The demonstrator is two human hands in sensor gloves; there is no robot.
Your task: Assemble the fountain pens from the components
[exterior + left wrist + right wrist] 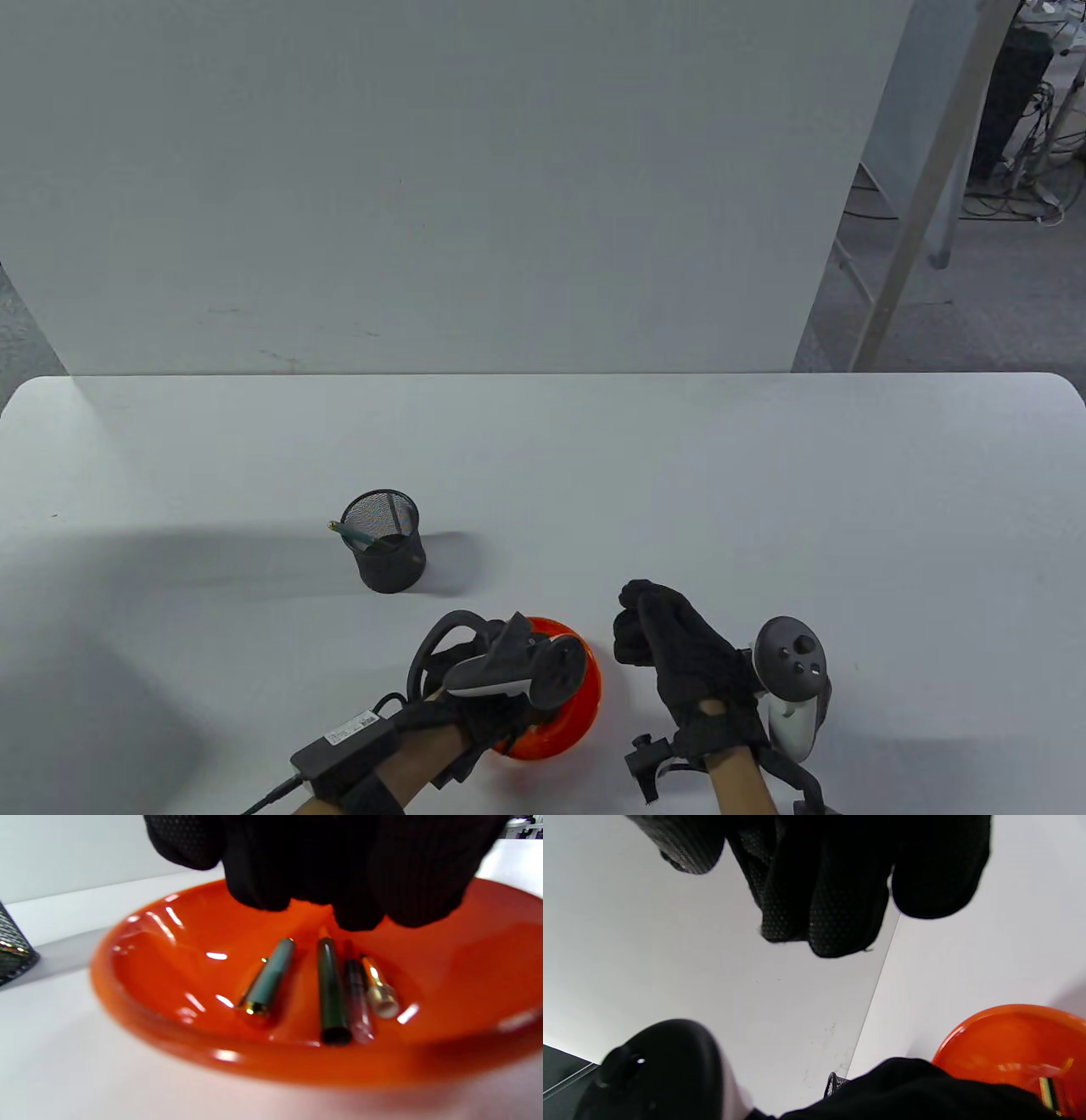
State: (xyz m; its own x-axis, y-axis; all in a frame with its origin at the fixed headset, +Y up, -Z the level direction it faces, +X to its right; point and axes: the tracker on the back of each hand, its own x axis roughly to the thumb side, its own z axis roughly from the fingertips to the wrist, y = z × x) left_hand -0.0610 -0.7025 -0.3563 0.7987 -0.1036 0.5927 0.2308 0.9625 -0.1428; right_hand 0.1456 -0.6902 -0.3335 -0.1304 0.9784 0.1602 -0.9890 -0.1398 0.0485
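Observation:
An orange bowl (585,709) (140,955) (988,1043) sits near the table's front edge. It holds a teal cap with gold clip (269,978), a dark green barrel (332,988), a clear cartridge (358,1001) and a gold nib section (379,988), lying side by side. My left hand (496,722) (339,870) hovers over these parts, fingers hanging down just above them and holding nothing. My right hand (632,632) (818,899) rests just right of the bowl, with loosely curled, empty fingers.
A black mesh pen cup (383,541) (12,946) stands behind and left of the bowl, with a green pen (352,533) leaning in it. A white panel (424,170) rises along the table's back edge.

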